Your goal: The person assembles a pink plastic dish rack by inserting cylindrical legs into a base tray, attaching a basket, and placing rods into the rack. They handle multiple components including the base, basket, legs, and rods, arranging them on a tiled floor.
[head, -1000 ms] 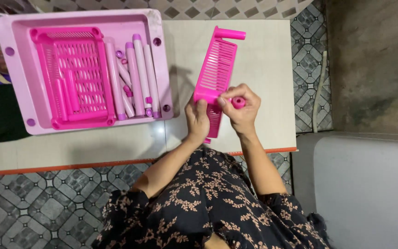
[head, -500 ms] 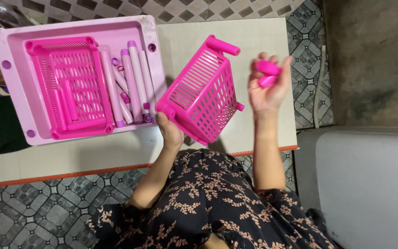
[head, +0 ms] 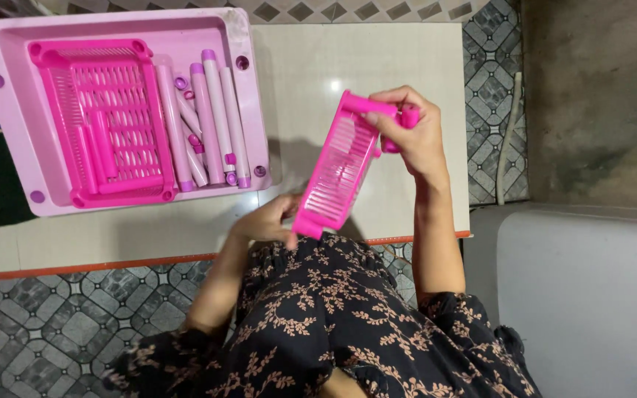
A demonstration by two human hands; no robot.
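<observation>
Cream table (head: 422, 66), near edge: both hands, left (head: 267, 221) and right (head: 411, 136), gripping tilted pink basket (head: 337, 173).

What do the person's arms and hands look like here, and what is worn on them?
Both forearms are bare from about the elbow down. The left hand and right hand show no gloves, rings, watch or bracelets that I can make out. Upper arms are covered by loose sleeves of a black garment with a tan floral vine print.
</observation>
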